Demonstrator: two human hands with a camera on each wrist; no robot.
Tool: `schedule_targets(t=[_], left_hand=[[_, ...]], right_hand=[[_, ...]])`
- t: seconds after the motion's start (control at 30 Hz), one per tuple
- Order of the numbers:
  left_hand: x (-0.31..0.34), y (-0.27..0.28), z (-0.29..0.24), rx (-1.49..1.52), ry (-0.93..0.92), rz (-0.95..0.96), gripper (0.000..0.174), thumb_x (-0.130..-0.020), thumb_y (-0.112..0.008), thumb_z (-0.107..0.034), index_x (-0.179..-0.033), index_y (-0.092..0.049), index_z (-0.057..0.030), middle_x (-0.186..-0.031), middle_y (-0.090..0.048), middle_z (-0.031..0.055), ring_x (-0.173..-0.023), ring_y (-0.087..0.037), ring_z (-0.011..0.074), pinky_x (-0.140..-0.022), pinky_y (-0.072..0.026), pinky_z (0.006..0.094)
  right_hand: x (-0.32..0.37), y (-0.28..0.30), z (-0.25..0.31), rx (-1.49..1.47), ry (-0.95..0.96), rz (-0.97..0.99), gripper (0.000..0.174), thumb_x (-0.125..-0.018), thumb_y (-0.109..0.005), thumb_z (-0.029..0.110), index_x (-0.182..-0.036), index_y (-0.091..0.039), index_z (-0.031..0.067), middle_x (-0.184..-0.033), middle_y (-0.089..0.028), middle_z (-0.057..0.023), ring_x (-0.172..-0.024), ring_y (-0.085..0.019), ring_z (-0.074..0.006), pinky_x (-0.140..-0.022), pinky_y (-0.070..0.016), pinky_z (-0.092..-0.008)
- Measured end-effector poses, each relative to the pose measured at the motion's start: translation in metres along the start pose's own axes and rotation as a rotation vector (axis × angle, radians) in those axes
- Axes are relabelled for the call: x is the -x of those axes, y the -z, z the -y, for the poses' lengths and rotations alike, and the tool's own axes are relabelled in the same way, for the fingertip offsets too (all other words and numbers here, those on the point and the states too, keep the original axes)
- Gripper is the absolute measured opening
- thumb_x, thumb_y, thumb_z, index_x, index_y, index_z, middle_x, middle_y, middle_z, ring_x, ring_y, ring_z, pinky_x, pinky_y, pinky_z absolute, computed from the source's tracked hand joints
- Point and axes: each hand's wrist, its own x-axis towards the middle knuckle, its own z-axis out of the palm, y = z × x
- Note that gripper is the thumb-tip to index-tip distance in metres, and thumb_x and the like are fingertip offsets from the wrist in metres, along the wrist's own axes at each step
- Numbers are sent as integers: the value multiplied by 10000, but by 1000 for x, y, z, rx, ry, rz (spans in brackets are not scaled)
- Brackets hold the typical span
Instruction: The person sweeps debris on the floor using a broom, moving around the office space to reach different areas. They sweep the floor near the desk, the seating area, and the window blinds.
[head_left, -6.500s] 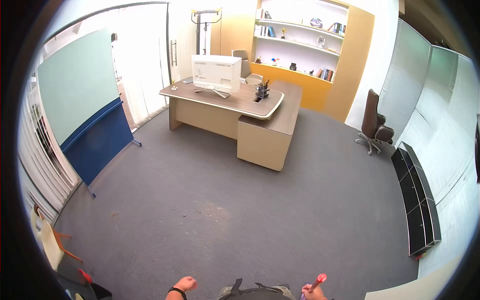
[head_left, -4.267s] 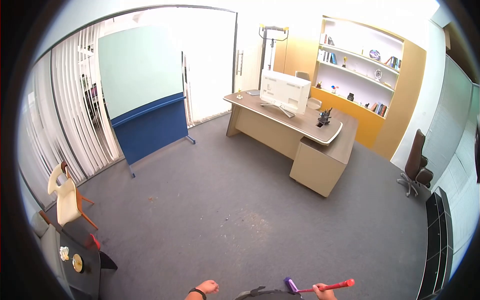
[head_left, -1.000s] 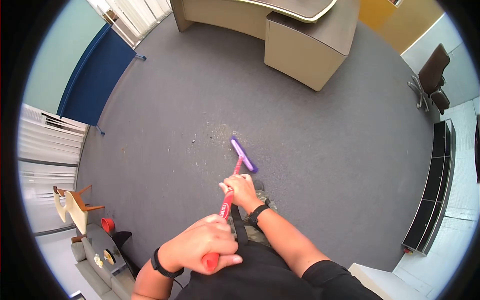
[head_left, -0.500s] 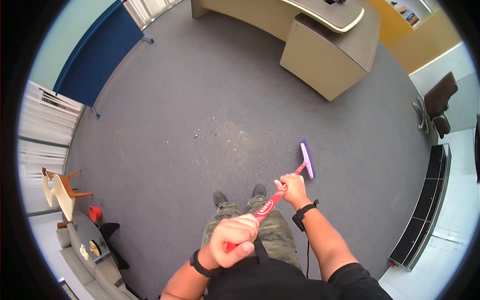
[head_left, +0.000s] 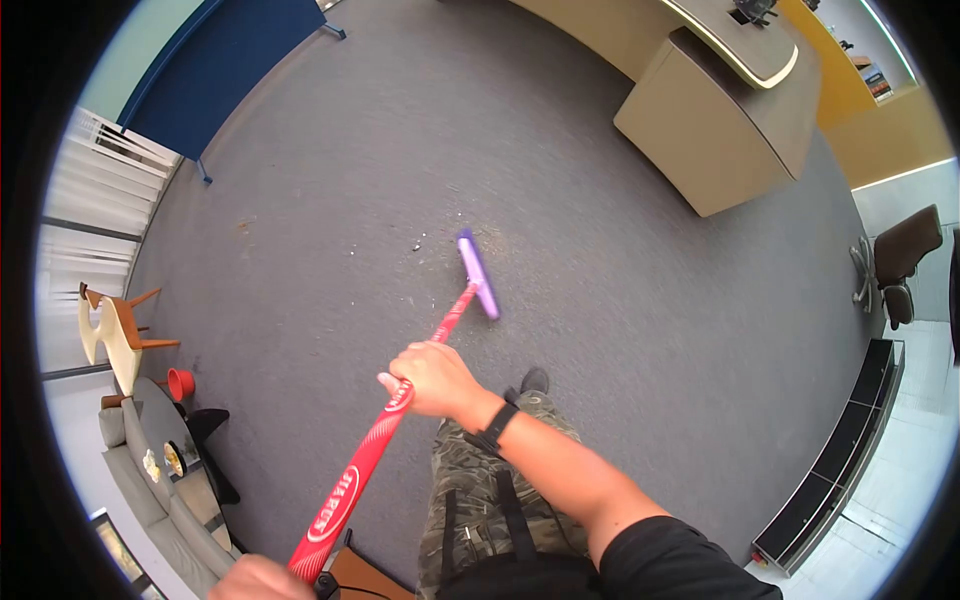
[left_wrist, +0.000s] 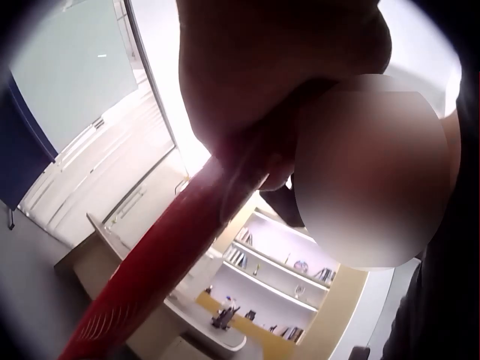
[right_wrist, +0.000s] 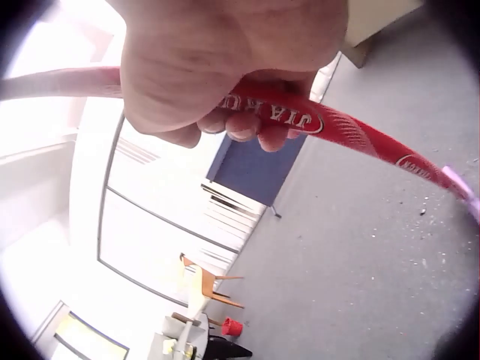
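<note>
A broom (head_left: 345, 490) with a red handle and a purple head slants across the head view. My right hand (head_left: 432, 378) grips the middle of the handle, fingers wrapped round it; the right wrist view shows the same right hand (right_wrist: 232, 60) from below. My left hand (head_left: 262, 580) holds the top end at the lower edge of the head view, partly cut off. Close up in the left wrist view, the left hand (left_wrist: 277, 60) is curled round the red handle. The broom head (head_left: 478, 275) lies on the grey floor among scattered debris (head_left: 417, 246).
A desk (head_left: 715, 120) stands ahead on the right and a blue board (head_left: 225, 75) on the left. A white chair (head_left: 115, 340), a red bucket (head_left: 181, 384) and a grey sofa (head_left: 150, 500) line the left side. A black low cabinet (head_left: 830, 460) runs along the right.
At first only the right hand held the broom; now both do. In the last half second the broom head has swung left to the debris, and the left hand has moved down and left.
</note>
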Motion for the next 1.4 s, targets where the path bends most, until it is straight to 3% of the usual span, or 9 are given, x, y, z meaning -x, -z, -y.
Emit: schedule_targets(t=[0.1, 0.27, 0.37, 0.43, 0.63, 0.83, 1.1, 1.17, 1.4], left_hand=[[15, 26, 14, 180, 24, 47, 572, -1016, -622, -331, -526, -389, -149, -476, -392, -10, -394, -385, 134, -493, -322, 299], [46, -3, 86, 256, 460, -299, 539, -943, -618, -321, -531, -385, -63, -494, -411, 56, -439, -410, 245, -580, -379, 414], [48, 7, 102, 214, 474, -285, 529, -934, -625, -314, -534, -389, -61, -502, -412, 58, -450, -412, 245, -593, -384, 414], [45, 17, 90, 92, 507, -278, 524, -926, -632, -318, -536, -399, -59, -504, -407, 56, -453, -412, 240, -598, -385, 408], [50, 72, 26, -230, 276, -364, 511, -956, -658, -357, -574, -397, -138, -476, -393, -10, -421, -364, 165, -517, -307, 351], [58, 103, 3, -6, 13, -280, 466, -940, -654, -304, -562, -416, -171, -497, -433, -29, -420, -414, 147, -512, -324, 334], [73, 63, 118, -5, 303, -558, 566, -1004, -596, -315, -514, -355, -166, -392, -385, -20, -337, -363, 142, -430, -333, 327], [62, 64, 103, -73, 387, -566, 482, -935, -632, -297, -562, -363, -149, -495, -398, -4, -427, -368, 170, -557, -323, 366], [77, 107, 28, -382, 203, -525, 488, -989, -556, -353, -596, -346, -156, -499, -360, -17, -450, -325, 148, -561, -298, 358]], right_hand=[[34, 9, -12, 54, -44, -114, 379, -895, -668, 314, -603, -580, 90, -651, -633, -99, -720, -646, -321, -700, -499, -471], [118, 22, -107, 269, -284, -154, 340, -851, -689, 234, -575, -551, 91, -598, -597, -108, -640, -630, -330, -701, -503, -481], [106, 16, -131, 271, -314, -103, 349, -835, -707, 211, -575, -516, 79, -590, -565, -132, -625, -598, -362, -639, -484, -496], [58, -13, -131, 141, -140, -175, 340, -831, -698, 219, -577, -519, 78, -609, -575, -139, -640, -600, -376, -642, -483, -504], [-79, -72, -56, -52, 20, -18, 242, -787, -667, 238, -608, -594, 93, -683, -659, -130, -736, -662, -360, -725, -497, -477], [-75, -37, -26, 17, 63, -40, 258, -781, -679, 238, -586, -582, 98, -636, -643, -111, -683, -663, -339, -688, -497, -469], [-18, 3, -153, 243, -135, 65, 259, -756, -696, 260, -588, -580, 100, -608, -619, -123, -630, -636, -367, -646, -497, -487], [-50, -27, -152, 199, -50, 91, 243, -747, -700, 262, -600, -595, 99, -627, -632, -128, -654, -647, -372, -663, -504, -488], [-157, -107, -51, -58, 97, 224, 148, -715, -719, 274, -715, -713, 126, -734, -697, -140, -791, -694, -364, -764, -518, -474]])
